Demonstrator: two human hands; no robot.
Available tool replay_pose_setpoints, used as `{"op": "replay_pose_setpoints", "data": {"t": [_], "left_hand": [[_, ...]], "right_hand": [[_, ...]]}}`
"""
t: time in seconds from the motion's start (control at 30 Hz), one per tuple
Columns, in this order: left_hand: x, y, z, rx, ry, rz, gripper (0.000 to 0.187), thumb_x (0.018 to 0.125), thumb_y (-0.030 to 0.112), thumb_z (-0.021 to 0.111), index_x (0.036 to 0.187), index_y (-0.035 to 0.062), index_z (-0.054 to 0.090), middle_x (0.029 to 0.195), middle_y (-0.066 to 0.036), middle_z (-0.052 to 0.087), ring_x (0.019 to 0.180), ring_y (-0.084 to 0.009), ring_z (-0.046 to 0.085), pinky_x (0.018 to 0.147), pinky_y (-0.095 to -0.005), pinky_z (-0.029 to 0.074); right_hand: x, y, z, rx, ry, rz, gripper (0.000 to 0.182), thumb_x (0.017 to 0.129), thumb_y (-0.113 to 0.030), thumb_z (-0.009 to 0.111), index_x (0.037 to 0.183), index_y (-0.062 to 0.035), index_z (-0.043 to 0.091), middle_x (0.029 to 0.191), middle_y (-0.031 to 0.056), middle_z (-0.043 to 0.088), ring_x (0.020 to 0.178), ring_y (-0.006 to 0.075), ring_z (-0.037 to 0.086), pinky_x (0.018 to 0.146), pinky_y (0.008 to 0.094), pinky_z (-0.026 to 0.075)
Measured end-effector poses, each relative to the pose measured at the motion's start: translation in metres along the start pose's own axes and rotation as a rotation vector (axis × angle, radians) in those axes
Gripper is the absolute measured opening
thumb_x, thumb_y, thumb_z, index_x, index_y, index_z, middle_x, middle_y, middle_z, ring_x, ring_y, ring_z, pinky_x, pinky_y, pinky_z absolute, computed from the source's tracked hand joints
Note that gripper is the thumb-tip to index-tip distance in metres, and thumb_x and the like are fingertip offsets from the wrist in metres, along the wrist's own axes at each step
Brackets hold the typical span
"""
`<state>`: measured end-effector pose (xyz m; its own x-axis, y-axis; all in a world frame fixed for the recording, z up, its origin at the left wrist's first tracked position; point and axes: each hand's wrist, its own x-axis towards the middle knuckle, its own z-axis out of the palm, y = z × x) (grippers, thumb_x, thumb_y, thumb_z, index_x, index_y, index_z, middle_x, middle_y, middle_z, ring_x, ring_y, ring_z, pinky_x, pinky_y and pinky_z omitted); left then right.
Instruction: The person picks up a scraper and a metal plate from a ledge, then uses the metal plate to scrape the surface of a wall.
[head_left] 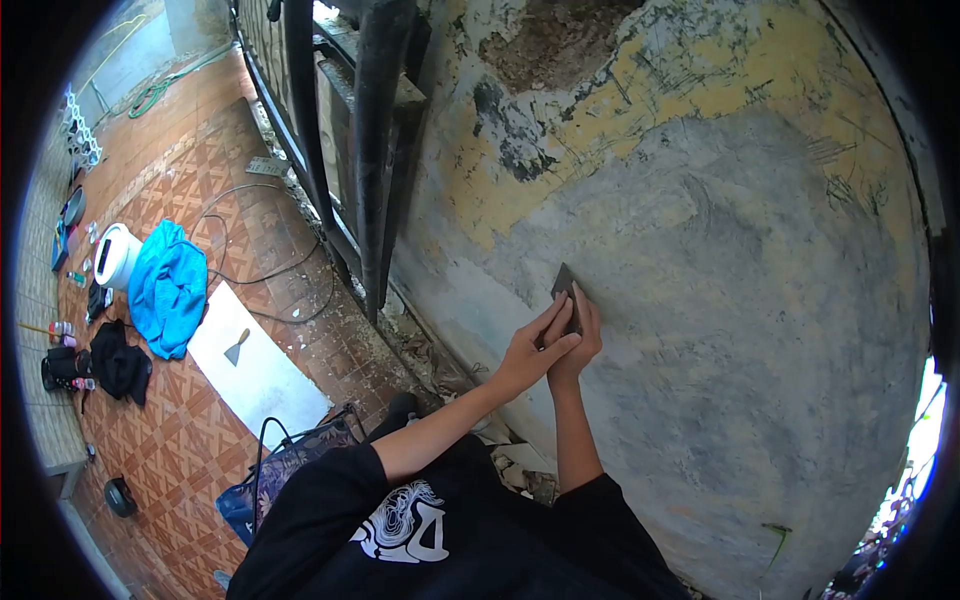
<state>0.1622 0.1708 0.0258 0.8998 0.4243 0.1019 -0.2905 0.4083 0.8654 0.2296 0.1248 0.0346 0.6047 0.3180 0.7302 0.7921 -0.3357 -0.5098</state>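
Both hands meet at a scuffed wall [690,300] with grey, smooth-looking areas and worn yellow paint. Between them is a flat dark grey piece [564,279], perhaps folded sandpaper, with a pointed corner sticking out past the fingertips. My right hand [584,350] is closed around it and holds it against the wall. My left hand [533,357] presses its fingers onto the same piece from the left side, overlapping the right hand. Most of the piece is hidden under the fingers.
A putty knife [237,347] lies on a white board [262,385] on the tiled floor. Beside it are a blue cloth [168,285], a white bucket [117,256], black cloth [121,362] and a bag [285,468]. Dark metal bars [375,150] stand left of the wall.
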Motion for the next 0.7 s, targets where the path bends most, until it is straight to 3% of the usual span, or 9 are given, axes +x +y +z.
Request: {"op": "replay_pose_setpoints", "data": {"t": [0.07,0.13,0.33,0.43,0.5,0.57,0.63,0.7], "left_hand": [[0.004,-0.004,-0.001,-0.017,0.003,-0.016,0.064,0.081,0.023,0.061,0.133,0.0026,0.03,0.132,-0.014,0.039,0.117,-0.0154,0.039,0.093,-0.026,0.033],[-0.001,0.0,0.004,-0.014,0.021,-0.017,0.061,0.083,0.014,0.059,0.133,0.0006,0.028,0.132,-0.011,0.037,0.117,-0.0126,0.037,0.095,-0.0255,0.031],[0.007,-0.002,0.003,0.069,0.031,0.075,0.067,0.081,0.018,0.062,0.134,0.0004,0.026,0.134,-0.011,0.035,0.118,-0.0138,0.036,0.095,-0.0255,0.031],[0.011,-0.001,-0.004,-0.03,0.114,-0.004,0.067,0.08,0.019,0.063,0.133,0.0001,0.027,0.134,-0.012,0.034,0.118,-0.0148,0.036,0.096,-0.0266,0.031],[0.005,0.005,-0.005,-0.077,0.129,-0.022,0.066,0.08,0.019,0.063,0.133,0.0,0.028,0.135,-0.013,0.033,0.119,-0.0156,0.035,0.097,-0.0273,0.03],[-0.003,0.012,0.001,-0.049,0.003,0.042,0.065,0.08,0.019,0.063,0.132,-0.0003,0.029,0.135,-0.013,0.033,0.12,-0.0166,0.035,0.097,-0.0274,0.03],[-0.003,0.014,0.007,0.035,0.007,0.073,0.064,0.079,0.024,0.064,0.13,-0.0015,0.034,0.136,-0.016,0.032,0.122,-0.0199,0.035,0.097,-0.0294,0.031],[0.0,0.011,0.009,0.016,0.067,0.043,0.063,0.079,0.023,0.064,0.129,-0.0025,0.034,0.136,-0.015,0.032,0.123,-0.0206,0.033,0.097,-0.0291,0.03]], "right_hand": [[0.004,0.001,0.002,0.011,0.008,-0.028,0.024,0.08,-0.005,0.052,0.102,-0.0018,0.06,0.083,0.0117,0.06,0.069,0.0214,0.06,0.059,0.0289,0.047],[0.0,-0.003,-0.006,0.002,0.015,-0.034,0.024,0.08,-0.005,0.053,0.102,-0.002,0.06,0.083,0.0116,0.06,0.068,0.0212,0.06,0.059,0.0287,0.047],[0.007,0.004,0.005,0.025,0.003,-0.013,0.024,0.079,-0.005,0.053,0.102,-0.0031,0.06,0.084,0.0108,0.06,0.068,0.0215,0.06,0.058,0.0287,0.046],[0.011,0.005,0.018,0.066,-0.008,-0.119,0.025,0.079,-0.004,0.053,0.103,-0.0036,0.06,0.084,0.0109,0.059,0.067,0.0219,0.059,0.057,0.0286,0.046],[0.01,-0.009,0.013,-0.002,-0.062,-0.051,0.025,0.079,-0.005,0.052,0.103,-0.0041,0.06,0.084,0.0117,0.059,0.067,0.0223,0.058,0.056,0.0284,0.046],[0.006,-0.013,0.001,-0.006,-0.046,-0.06,0.025,0.08,-0.006,0.052,0.104,-0.0042,0.06,0.084,0.0117,0.059,0.067,0.0215,0.059,0.056,0.0287,0.046],[0.006,-0.017,-0.008,0.045,0.01,0.106,0.025,0.081,-0.007,0.051,0.104,-0.0039,0.06,0.084,0.0113,0.059,0.067,0.0204,0.059,0.056,0.0283,0.046],[0.006,-0.006,0.001,0.006,0.008,0.074,0.025,0.081,-0.006,0.051,0.104,-0.0038,0.06,0.085,0.0115,0.059,0.068,0.0203,0.059,0.056,0.0284,0.046]]}}
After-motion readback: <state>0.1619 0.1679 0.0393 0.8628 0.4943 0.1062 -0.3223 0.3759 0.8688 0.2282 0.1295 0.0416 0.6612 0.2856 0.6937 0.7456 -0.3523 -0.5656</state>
